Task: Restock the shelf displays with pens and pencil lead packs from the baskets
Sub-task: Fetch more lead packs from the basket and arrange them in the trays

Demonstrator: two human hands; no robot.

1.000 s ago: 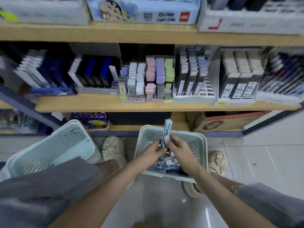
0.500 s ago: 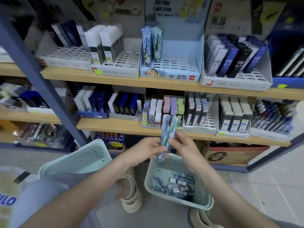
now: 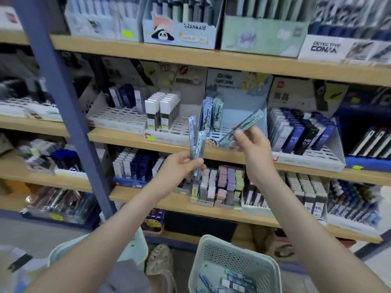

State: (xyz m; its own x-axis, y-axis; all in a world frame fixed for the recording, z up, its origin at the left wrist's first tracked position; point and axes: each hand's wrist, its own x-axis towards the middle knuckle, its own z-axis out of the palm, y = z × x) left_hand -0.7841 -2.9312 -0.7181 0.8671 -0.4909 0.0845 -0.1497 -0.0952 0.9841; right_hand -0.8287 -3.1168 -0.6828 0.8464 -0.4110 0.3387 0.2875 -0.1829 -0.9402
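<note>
1. The printing on the slim packs is blurring out, and the lower basket's contents are being cut off by the bottom edge (only a few packs are showing).
2. The left hand is clamping around two upright blue packs, in front of the middle shelf's front edge.
3. The right hand is pinching one tilted pack between thumb and fingers, just in front of the light blue display tray, where two matching packs are standing at its left side.
4. The hands are staying apart.
</note>
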